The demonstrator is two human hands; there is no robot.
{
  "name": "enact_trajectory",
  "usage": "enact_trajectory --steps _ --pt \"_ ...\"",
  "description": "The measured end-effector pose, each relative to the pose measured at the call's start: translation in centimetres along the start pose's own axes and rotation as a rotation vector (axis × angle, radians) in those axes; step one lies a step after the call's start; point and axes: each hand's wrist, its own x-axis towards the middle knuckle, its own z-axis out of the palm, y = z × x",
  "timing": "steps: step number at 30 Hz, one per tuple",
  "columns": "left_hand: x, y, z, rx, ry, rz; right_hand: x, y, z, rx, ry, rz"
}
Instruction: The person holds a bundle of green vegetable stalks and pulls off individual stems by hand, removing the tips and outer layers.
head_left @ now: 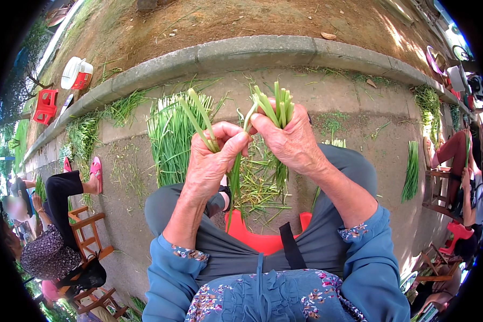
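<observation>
My left hand (216,152) is closed around a few chive stalks (201,118), their cut ends pointing up and leaves hanging below. Closed on a thicker bunch of chives (275,107) is my right hand (288,138); pale ends stick up above its fingers. Between the two hands, a thin pale green strip (247,117) is pinched at the fingertips; which hand grips it I cannot tell. Beyond my left hand lies a big heap of chives (169,137) on the pavement. Loose trimmings (260,188) are scattered beneath my hands, between my knees.
A red plastic piece (263,242) shows between my legs. Ahead runs a concrete curb (252,51) with dirt behind it. At left are a white-and-red bucket (76,73), a red stool (45,107) and a seated person (48,247). Another chive bundle (411,172) lies right, near other seated people.
</observation>
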Motion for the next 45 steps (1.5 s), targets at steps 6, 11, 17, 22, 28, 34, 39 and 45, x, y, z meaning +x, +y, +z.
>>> enact_trajectory --steps 6,11,17,22,28,34,39,45 --pt "-0.2 0.3 0.3 0.113 0.007 0.044 -0.2 -0.4 0.1 0.009 -0.002 0.143" --pt "-0.1 0.1 0.6 0.236 0.025 0.058 -0.1 0.6 0.4 0.058 0.155 0.094" --pt "0.0 0.2 0.6 0.16 0.046 0.02 0.4 2.0 -0.1 0.024 0.172 -0.02" --pt "-0.1 -1.0 0.8 0.261 0.016 0.127 1.4 1.4 -0.9 0.173 0.27 0.252" --pt "0.1 -0.3 0.2 0.102 0.065 0.06 0.8 -0.6 -1.3 0.301 0.058 0.326" --pt "0.1 -0.2 0.2 0.002 0.034 0.051 0.4 -0.5 -1.2 0.234 -0.058 0.261" --pt "0.2 0.0 0.3 0.017 0.001 -0.025 0.6 -0.8 -1.5 0.261 -0.036 0.286" --pt "0.3 -0.5 0.3 0.015 0.029 -0.01 0.4 -0.5 -1.1 0.188 0.009 0.204"
